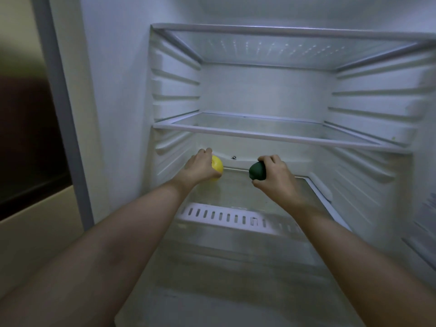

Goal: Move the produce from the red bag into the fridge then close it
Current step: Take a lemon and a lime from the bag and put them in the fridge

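Produce is now inside the fridge, in both hands. The left hand has its fingers curled round a yellow fruit, and this fruit seems to touch, or nearly touch, the lower glass shelf near the back left corner. The right hand grips a dark green fruit from the side, with the thumb under it and the fingers over the top. I cannot tell surely if the green one already rests on the shelf or is just above it. The two fruits are apart, with bare glass between them.

Above the hands there is a middle glass shelf, and nothing lies on it. The white vent strip is at the front of the lower shelf, close to the forearms. The red bag and the fridge door are not in view.

I judge the step in hand is the placing of these two pieces on the lower shelf. The next move calls for lowering each fruit until it sits firmly on the glass, then loosening the fingers slowly, because round fruit can roll on a smooth shelf. After that the hands must draw back without knocking the fruits. Whether more produce waits in the bag cannot be seen from here; if none, the door must be closed.
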A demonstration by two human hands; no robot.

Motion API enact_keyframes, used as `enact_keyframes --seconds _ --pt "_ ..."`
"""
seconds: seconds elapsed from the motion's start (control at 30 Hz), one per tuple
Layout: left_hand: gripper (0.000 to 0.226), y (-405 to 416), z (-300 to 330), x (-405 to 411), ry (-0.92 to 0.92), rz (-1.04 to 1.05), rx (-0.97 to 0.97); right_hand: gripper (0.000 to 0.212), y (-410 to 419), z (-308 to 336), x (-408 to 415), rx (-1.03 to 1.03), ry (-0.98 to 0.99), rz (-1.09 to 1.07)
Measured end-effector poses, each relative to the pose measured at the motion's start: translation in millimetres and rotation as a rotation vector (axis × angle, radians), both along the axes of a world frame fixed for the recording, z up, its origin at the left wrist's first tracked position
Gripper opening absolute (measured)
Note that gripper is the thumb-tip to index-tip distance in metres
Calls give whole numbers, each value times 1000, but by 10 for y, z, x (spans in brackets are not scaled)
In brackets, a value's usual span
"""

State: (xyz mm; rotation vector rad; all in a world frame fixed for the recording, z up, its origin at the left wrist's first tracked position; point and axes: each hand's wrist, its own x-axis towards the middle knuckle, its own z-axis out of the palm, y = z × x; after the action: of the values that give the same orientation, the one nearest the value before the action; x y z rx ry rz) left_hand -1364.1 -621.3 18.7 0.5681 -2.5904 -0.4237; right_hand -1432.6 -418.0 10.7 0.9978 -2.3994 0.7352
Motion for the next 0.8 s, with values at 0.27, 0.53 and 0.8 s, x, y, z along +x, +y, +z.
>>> enact_keyframes --seconds 0.27,0.53,0.8 --pt "72 -3 -57 -101 16 -12 4 55 34 -79 -107 -8 -20 3" --pt "80 -25 -104 -50 23 -13 7 55 2 -102 -106 -4 -17 14" --pt "76 103 -57 159 48 -10 -94 54 61 -31 107 4 -34 5"
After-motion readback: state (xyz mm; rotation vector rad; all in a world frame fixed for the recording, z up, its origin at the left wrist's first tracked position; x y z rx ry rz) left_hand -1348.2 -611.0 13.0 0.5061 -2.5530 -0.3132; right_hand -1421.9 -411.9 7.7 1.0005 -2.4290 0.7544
